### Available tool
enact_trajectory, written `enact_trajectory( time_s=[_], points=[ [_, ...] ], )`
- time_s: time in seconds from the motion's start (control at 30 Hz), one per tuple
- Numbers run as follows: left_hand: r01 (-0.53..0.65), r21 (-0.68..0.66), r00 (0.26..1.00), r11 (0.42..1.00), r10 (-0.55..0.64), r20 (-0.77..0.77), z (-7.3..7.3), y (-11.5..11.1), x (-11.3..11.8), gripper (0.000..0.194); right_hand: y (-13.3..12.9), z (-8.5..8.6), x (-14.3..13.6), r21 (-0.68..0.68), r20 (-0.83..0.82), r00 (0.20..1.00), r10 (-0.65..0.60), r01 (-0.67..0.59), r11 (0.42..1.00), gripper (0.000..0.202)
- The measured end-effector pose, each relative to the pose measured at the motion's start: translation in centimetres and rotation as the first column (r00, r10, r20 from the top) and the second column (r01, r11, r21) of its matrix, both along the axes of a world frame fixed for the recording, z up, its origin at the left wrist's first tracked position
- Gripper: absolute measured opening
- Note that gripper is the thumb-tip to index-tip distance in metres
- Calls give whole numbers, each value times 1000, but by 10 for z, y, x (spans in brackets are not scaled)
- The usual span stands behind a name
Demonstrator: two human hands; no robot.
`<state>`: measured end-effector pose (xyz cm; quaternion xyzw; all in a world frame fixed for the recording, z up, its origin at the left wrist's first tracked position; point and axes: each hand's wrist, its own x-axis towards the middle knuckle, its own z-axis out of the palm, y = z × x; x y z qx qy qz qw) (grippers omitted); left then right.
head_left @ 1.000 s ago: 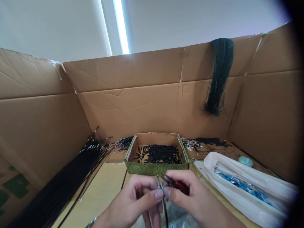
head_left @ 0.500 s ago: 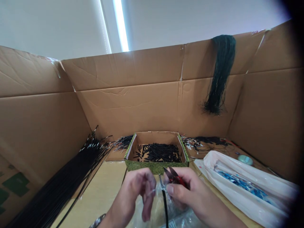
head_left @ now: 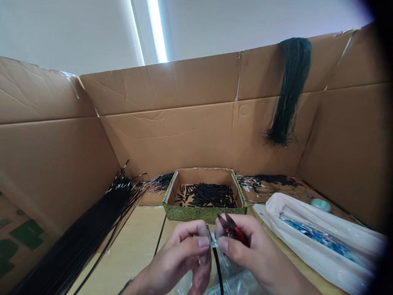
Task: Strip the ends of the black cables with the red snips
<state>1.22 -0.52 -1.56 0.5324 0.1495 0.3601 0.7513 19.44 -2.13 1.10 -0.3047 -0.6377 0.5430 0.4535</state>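
Observation:
Near the bottom centre, the thumb and bent fingers of my left hand [head_left: 188, 250] pinch at clear wrapping around the upper part of a black cable [head_left: 218, 266]. From the other side my right hand [head_left: 248, 241] pinches the same spot with thumb and finger. Small red-handled snips [head_left: 232, 228] also sit in my right hand, blades apart and pointing up to the left. The cable hangs down between both hands, in front of a clear plastic bag [head_left: 238, 283]. What exactly lies between the fingertips is too small to tell.
A green-sided box [head_left: 204, 214] of short black pieces stands behind my hands. Long black cables [head_left: 80, 237] lie at left. At right is a white bag [head_left: 316, 250] with blue-and-silver pieces. Dark strands [head_left: 291, 82] hang over the cardboard wall [head_left: 172, 131].
My left hand has moved right and closed its fingertips at the cable beside my right hand. The view has shifted slightly.

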Motion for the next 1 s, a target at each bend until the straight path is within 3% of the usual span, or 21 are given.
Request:
enact_trajectory(
  time_s=[0.03,0.1,0.2,0.27,0.33,0.43,0.53,0.6,0.77,1.0],
  points=[
    [7,-16,1000,1000,-7,4,-1,1,0,31,0,0,1,-8,-8,1000,-5,5,1000,35],
    [-105,58,992,993,108,-67,0,1,-1,41,0,1,3,-20,-11,1000,-18,18,1000,33],
    [-323,272,907,907,378,-184,10,-6,-4,54,0,3,4,-11,55,998,-3,4,1000,29],
    [-343,349,879,872,429,-208,17,-12,-5,64,0,4,1,4,91,996,17,-17,1000,28],
    [-285,356,877,890,392,-278,23,-16,-5,63,0,3,-1,17,85,996,21,-23,1000,28],
    [-158,198,903,967,223,-368,25,-15,-4,52,-1,2,-3,27,82,997,-12,10,1000,29],
    [-38,12,969,999,40,-246,22,-10,-5,48,-1,3,-1,17,128,991,-37,35,999,31],
    [7,-52,990,999,-14,-143,17,-7,-5,48,-1,5,2,5,152,988,-24,23,1000,32],
    [-1,-48,999,999,-1,-50,7,-4,-2,46,-1,9,10,-10,148,989,-26,28,1000,34],
    [-72,111,960,991,99,-264,14,-13,5,50,3,10,11,-58,12,1000,-21,21,998,36]
  ],
)
